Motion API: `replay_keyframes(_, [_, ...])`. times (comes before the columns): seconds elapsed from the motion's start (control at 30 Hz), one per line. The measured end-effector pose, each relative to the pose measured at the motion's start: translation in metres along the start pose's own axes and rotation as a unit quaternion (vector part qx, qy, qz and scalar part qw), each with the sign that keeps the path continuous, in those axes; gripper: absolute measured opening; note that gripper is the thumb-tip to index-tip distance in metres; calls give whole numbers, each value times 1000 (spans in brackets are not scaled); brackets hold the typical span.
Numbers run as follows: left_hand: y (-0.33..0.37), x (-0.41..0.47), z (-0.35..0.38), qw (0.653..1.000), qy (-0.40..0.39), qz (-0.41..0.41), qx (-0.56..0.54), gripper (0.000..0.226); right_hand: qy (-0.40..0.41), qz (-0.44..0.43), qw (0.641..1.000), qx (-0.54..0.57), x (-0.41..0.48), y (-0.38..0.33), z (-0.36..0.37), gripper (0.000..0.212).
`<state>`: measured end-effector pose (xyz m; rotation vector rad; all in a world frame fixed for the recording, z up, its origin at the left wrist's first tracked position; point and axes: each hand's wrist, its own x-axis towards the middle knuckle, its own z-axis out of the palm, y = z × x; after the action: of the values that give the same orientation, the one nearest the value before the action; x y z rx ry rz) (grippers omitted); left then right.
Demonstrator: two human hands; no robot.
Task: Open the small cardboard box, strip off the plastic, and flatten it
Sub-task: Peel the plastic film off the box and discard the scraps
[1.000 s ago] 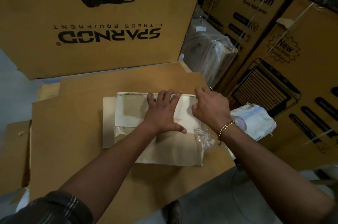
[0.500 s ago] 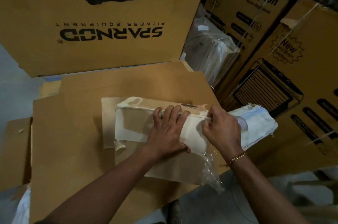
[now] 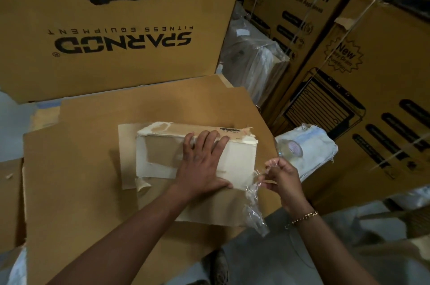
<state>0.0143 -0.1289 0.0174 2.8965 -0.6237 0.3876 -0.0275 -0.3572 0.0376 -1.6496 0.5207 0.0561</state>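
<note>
The small cardboard box (image 3: 239,159) lies on a big flat cardboard sheet (image 3: 76,168), its face white with torn patches that show brown. My left hand (image 3: 202,163) presses flat on top of the box, fingers spread toward its far edge. Just off the box's near right corner, my right hand (image 3: 282,176) pinches a strip of clear plastic (image 3: 254,205). The strip is crumpled, runs from the box's corner and hangs down past the sheet's edge.
A large SPARNOD carton (image 3: 121,35) stands right behind the sheet. Crompton cartons (image 3: 363,80) are stacked at the right, with a plastic-wrapped bundle (image 3: 253,63) between. A white cloth (image 3: 311,152) with a tape roll (image 3: 293,146) lies beside the box. More cardboard (image 3: 10,203) lies at the left.
My right hand has pulled back from the box's far right edge toward me, drawing the plastic strip off the corner. The box has tipped up slightly. My left hand stays pressed on it.
</note>
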Motion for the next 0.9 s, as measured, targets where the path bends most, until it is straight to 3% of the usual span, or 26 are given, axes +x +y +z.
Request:
replay_keyframes(0.13, [-6, 14, -4, 1000, -14, -9, 2, 120, -12, -49, 998, -28, -3, 3, 14, 24])
replay_keyframes(0.2, [-9, 21, -4, 1000, -16, -9, 5, 123, -19, -113, 991, -74, -2, 3, 20, 23])
replay_keyframes(0.3, [-15, 30, -2, 1000, -25, -10, 7, 128, -12, -258, 937, -235, 3, 5, 23, 45])
replay_keyframes(0.4, [-22, 42, -1, 999, -39, -18, 0, 132, 10, -344, 885, -314, 9, 12, 25, 23])
replay_keyframes(0.67, [-31, 60, 0, 998, -56, -31, -30, 133, 15, -375, 864, -336, 19, 16, 27, 11])
replay_keyframes(0.9, [-36, 77, -3, 996, -82, -23, -40, 132, 47, -253, 925, -278, 7, 35, 32, 28])
